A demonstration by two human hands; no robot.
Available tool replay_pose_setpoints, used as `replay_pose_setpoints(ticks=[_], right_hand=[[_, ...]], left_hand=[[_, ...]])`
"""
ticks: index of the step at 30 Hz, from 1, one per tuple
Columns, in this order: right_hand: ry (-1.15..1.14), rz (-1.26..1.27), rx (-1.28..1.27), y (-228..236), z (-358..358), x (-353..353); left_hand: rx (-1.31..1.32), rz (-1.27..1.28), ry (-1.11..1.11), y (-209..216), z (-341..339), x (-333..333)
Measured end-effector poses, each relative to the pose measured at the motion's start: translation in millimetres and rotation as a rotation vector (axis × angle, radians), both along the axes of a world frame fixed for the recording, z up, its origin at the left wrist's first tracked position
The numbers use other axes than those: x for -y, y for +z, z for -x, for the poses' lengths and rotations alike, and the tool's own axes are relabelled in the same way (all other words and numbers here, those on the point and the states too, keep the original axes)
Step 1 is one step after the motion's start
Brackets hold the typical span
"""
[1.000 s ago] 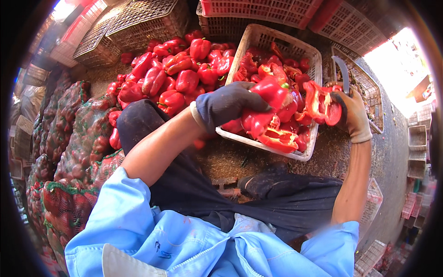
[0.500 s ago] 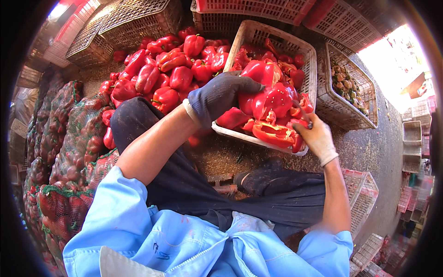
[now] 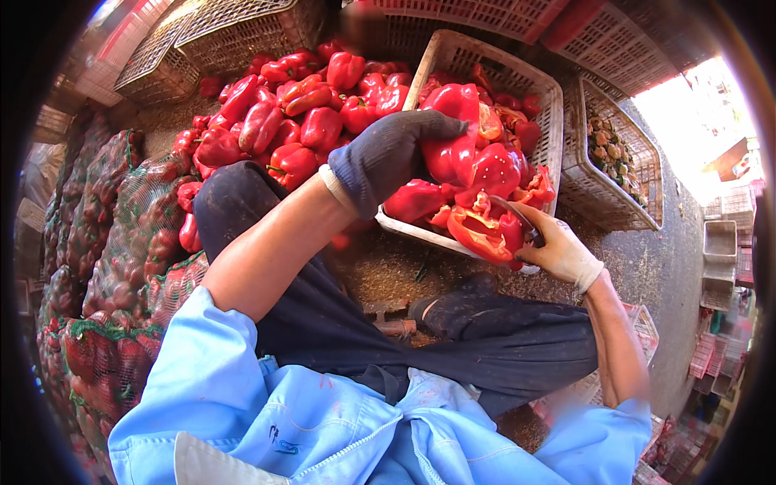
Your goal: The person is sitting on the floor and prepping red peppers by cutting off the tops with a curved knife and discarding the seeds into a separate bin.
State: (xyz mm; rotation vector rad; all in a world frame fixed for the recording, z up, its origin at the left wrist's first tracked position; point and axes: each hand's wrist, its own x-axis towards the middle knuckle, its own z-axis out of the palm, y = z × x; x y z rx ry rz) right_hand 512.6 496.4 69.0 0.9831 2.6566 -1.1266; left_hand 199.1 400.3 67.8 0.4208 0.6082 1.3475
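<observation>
My left hand (image 3: 394, 158), in a dark knitted glove with a blue cuff, is closed on a cut-open red bell pepper (image 3: 450, 160) over the near left side of a white plastic crate (image 3: 556, 133). My right hand (image 3: 567, 252), in a pale glove, grips a knife (image 3: 533, 233) by its dark handle. The blade points up and left, close to the cut peppers; whether it touches one I cannot tell. A halved pepper (image 3: 485, 233) with its pale inside showing lies at the crate's near edge, just left of my right hand. More cut red peppers fill the crate.
Whole red peppers (image 3: 322, 128) are heaped left of the crate. Net sacks of peppers (image 3: 129, 242) stand at far left. Right of the crate is another crate (image 3: 638, 212) holding pale cores. Stacked crates (image 3: 242, 40) line the back. My bent legs (image 3: 501, 331) are below.
My right hand with the knife has moved slightly right and toward me, and more of the blade shows. My left hand still holds the pepper in nearly the same place.
</observation>
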Motion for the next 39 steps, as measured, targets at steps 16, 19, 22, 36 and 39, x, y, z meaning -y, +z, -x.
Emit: replay_pose_setpoints(ticks=[16, 19, 22, 36, 39], right_hand=[[0.157, -0.328, 0.151, -30, 29, -15], [0.072, -0.343, 0.225, -29, 45, -5], [-0.077, -0.336, 0.206, -62, 45, -17], [-0.156, -0.071, 0.03, -35, 5, -33], [-0.277, -0.087, 0.013, -26, 7, -26]], left_hand=[[0.022, 0.043, -0.005, 13, 2, -3], [0.007, 0.117, 0.071, 16, -2, 2], [0.064, 0.004, -0.033, 6, 10, -1], [-0.685, -0.035, 0.218, -3, 5, 5], [-0.89, 0.008, 0.131, 4, 3, 9]])
